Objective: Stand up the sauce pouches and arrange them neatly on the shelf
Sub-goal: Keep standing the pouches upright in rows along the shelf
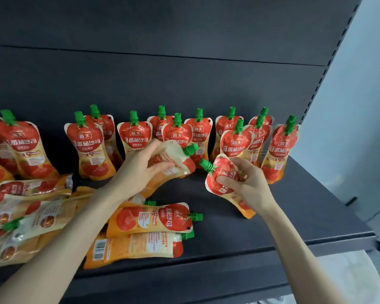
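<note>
Both hands, left (140,170) and right (244,183), each clutch a tilted sauce pouch (176,163) above the shelf (294,216).

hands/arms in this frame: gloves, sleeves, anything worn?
Nothing worn that shows. The left hand and right hand are bare, no gloves. Both forearms are bare right to the frame edge, no sleeve, watch or band in view. Rings cannot be told at this sharpness.

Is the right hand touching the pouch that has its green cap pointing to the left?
Touching. The head view shows the right hand with its fingers wrapped over the red upper part of the tilted pouch, gripping it just below the green cap.
</note>
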The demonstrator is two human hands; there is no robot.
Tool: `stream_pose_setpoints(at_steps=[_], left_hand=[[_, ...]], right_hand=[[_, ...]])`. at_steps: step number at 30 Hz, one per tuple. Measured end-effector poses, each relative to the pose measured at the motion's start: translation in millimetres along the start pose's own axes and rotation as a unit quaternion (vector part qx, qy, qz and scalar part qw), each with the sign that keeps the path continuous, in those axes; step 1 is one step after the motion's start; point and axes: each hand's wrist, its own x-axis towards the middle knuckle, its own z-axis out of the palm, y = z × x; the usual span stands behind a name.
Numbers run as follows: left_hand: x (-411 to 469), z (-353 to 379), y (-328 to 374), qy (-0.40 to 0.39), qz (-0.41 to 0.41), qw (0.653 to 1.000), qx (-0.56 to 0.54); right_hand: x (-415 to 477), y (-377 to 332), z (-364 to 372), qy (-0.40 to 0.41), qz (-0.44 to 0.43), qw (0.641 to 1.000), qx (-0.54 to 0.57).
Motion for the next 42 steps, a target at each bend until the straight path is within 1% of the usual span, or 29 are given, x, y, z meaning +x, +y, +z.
stream_pose_setpoints(at_steps=[3, 6, 9, 11, 13, 15, 18, 23, 27, 30, 33, 35, 38, 40, 42], left_hand=[[2.2, 24.5, 27.8, 0.081, 0.011, 0.996, -0.029], [4.3, 58.5, 51.2, 0.157, -0.018, 0.985, -0.073], [4.5, 93.7, 66.3, 0.209, -0.055, 0.973, -0.079], [1.3, 114.9, 73.1, 0.233, -0.074, 0.967, -0.078], [-2.8, 132.2, 78.5, 0.257, -0.086, 0.961, -0.058], [-5.7, 145.3, 82.6, 0.276, -0.088, 0.956, -0.035], [-3.8, 156.7, 86.2, 0.292, -0.088, 0.952, -0.015], [5.4, 165.9, 85.9, 0.321, -0.092, 0.942, -0.008], [6.8, 169.0, 82.7, 0.298, -0.113, 0.948, -0.022], [10.0, 160.4, 80.1, 0.224, -0.092, 0.968, -0.069], [17.4, 145.6, 88.7, 0.143, -0.06, 0.983, -0.098], [24.4, 134.8, 97.2, 0.092, -0.04, 0.988, -0.119], [33.0, 121.7, 102.0, 0.029, -0.025, 0.987, -0.156], [35.9, 116.7, 103.1, 0.019, -0.025, 0.985, -0.167], [38.7, 114.2, 103.3, 0.044, -0.025, 0.985, -0.163]], right_hand=[[-1.4, -3.8, -25.7, 0.038, -0.037, 0.997, 0.057], [-4.8, -1.1, -51.8, 0.065, -0.059, 0.993, 0.08], [-5.4, 7.8, -69.9, 0.091, -0.067, 0.99, 0.085], [-4.3, 15.8, -78.4, 0.094, -0.066, 0.989, 0.088], [-5.2, 23.7, -84.3, 0.088, -0.061, 0.991, 0.079], [-7.4, 31.4, -88.7, 0.084, -0.049, 0.991, 0.096], [-6.7, 36.0, -94.0, 0.066, -0.037, 0.992, 0.103], [-0.1, 35.1, -101.8, 0.05, -0.05, 0.993, 0.098], [0.6, 37.2, -105.4, 0.025, -0.039, 0.994, 0.103], [1.0, 33.1, -106.3, 0.012, -0.039, 0.994, 0.1], [4.1, 21.4, -108.1, 0.032, -0.078, 0.994, 0.071], [7.7, 12.9, -109.6, 0.04, -0.093, 0.993, 0.067], [11.9, 7.0, -111.2, 0.029, -0.095, 0.992, 0.071], [12.9, 7.2, -111.7, 0.02, -0.102, 0.992, 0.066], [14.3, 10.7, -111.9, 0.021, -0.106, 0.992, 0.058]])
